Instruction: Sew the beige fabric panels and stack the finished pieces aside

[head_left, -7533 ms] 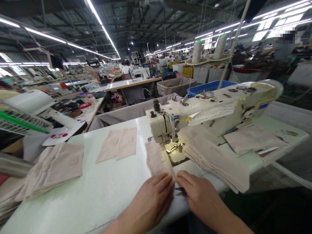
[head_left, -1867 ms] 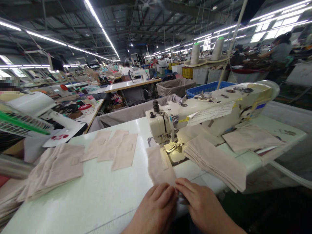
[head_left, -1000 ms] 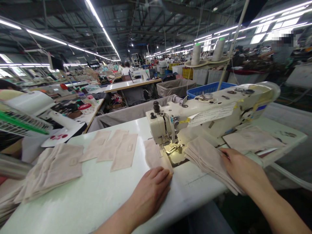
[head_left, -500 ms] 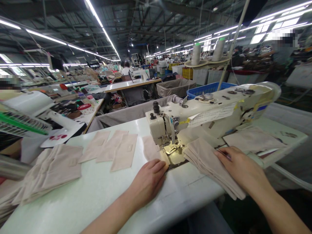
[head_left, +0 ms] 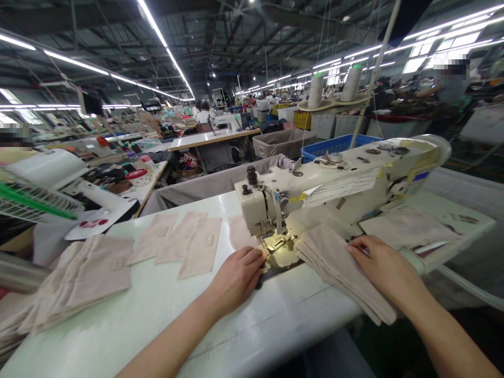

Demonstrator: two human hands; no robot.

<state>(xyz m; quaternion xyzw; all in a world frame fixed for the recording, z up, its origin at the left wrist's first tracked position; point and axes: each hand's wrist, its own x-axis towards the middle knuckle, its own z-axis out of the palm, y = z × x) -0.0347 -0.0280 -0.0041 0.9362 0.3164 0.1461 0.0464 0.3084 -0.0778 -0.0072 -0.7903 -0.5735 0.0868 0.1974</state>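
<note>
Left hand: fingers together, tips down on the near end of a beige piece; can't tell if they pinch or only press. Right hand: thumb and fingers closed on a dark metal tool, probably snips but mostly hidden, tips touching the stack.

Vs. half a second ago: left hand is farther up, closer to the presser foot, and the piece has slid farther away, less of it showing left of the machine. Right hand about the same. Vs. about two seconds ago: both hands were together at the piece's near end.

Piece is on the table, partly behind the machine head. Long axis runs away from the person, far end leaning slightly left, near end at the fingertips. Stack's long axis slants from beside the metal plate down right, past the table's near edge.

Farther out: three loose pieces overlapping to the left, a bigger pile beyond them, more cloth at right, blue crate behind the machine.
</note>
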